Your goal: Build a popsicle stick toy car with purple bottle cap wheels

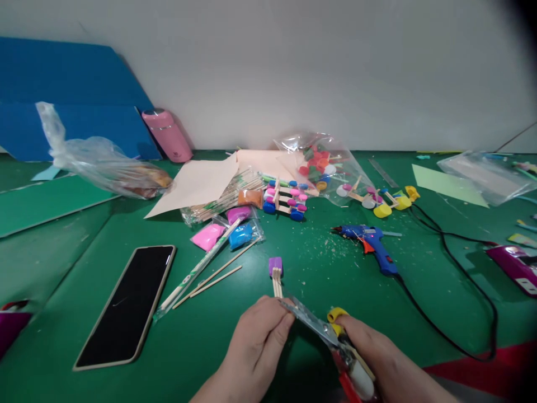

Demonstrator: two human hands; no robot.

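Observation:
In the lower middle of the head view, my left hand [260, 336] is closed on a few thin wooden sticks [277, 284]. Their far ends meet a small purple piece [276, 266]. To the right, my right hand [373, 347] grips scissors [316, 323] with yellow and red on the handles. The blades reach toward the sticks at my left fingertips; whether they touch cannot be made out. A blue glue gun [369, 242] lies on its side beyond my right hand. Two loose wooden sticks [216, 282] rest to the left.
A black phone [128, 308] lies left on the green table [201, 347]. Colourful clay packets [240, 236] and a small stick model [285, 200] stand behind. The glue gun's black cord [444, 336] curves across the right, near a purple power strip [514, 266].

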